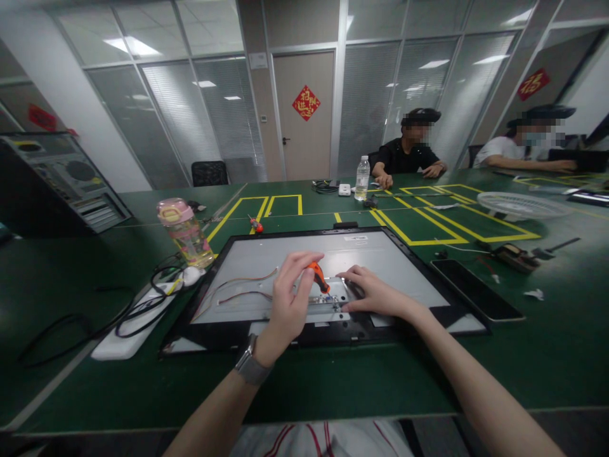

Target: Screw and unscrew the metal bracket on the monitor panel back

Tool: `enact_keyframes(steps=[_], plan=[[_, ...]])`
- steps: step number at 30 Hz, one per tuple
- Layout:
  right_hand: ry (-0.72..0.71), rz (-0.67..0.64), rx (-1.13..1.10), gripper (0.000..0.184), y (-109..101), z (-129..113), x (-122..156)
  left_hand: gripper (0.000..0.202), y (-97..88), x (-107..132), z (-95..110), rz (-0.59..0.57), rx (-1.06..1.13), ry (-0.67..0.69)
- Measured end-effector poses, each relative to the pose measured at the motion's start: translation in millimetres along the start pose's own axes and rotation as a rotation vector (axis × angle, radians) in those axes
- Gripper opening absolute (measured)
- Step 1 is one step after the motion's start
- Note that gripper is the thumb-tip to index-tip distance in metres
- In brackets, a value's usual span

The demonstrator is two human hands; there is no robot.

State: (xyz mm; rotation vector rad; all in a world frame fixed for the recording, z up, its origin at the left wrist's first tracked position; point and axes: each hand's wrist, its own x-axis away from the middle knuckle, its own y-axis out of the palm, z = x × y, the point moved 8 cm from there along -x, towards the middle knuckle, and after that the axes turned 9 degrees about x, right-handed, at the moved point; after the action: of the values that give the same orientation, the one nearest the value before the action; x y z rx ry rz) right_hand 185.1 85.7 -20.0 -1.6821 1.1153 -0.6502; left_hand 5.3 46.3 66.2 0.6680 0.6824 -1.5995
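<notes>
A flat display panel (404, 270) with a black frame lies back side up on the green table in front of me. My left hand (292, 295) is closed around the orange and black handle of a screwdriver (318, 277). The tool tilts down toward a small metal bracket (328, 301) near the panel's front edge. My right hand (373, 291) rests at the bracket's right side, fingers bent and thumb and fingertips apart, touching the metal. Whether it grips a part there is hard to see. Thin wires (242, 294) run across the panel left of the bracket.
Left of the panel are a white power strip (136, 330) with black cables and a pink-lidded bottle (185, 231). A phone (476, 290) lies to the right. Behind stand a red-handled tool (257, 225) and a water bottle (362, 179). Two people sit across the table (304, 387).
</notes>
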Motion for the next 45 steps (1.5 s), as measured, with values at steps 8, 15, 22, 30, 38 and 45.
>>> enact_keyframes(steps=[8, 15, 22, 30, 38, 45], plan=[[0.010, -0.007, -0.024, 0.067, -0.6, 0.1, 0.2, 0.028, -1.2, -3.5, 0.4, 0.006, -0.025, 0.002], [0.013, -0.006, -0.020, 0.068, -1.6, -0.5, 0.0, 0.015, -8.5, -1.5, 3.6, 0.110, -0.108, 0.059], [0.019, -0.008, -0.032, 0.068, -1.4, -0.4, 0.4, 0.025, -8.0, -1.5, -3.9, 0.090, -0.025, -0.046], [0.016, 0.001, -0.033, 0.068, -0.8, 1.2, 0.3, 0.027, -4.6, -0.4, -8.3, 0.052, 0.074, -0.084], [0.007, -0.002, -0.022, 0.067, -0.3, 1.5, -0.3, 0.022, -1.9, -2.2, -4.9, 0.003, 0.029, -0.064], [0.003, 0.002, -0.027, 0.067, 0.0, 2.0, -0.5, 0.022, -0.4, 0.5, 3.5, 0.025, -0.127, 0.033]])
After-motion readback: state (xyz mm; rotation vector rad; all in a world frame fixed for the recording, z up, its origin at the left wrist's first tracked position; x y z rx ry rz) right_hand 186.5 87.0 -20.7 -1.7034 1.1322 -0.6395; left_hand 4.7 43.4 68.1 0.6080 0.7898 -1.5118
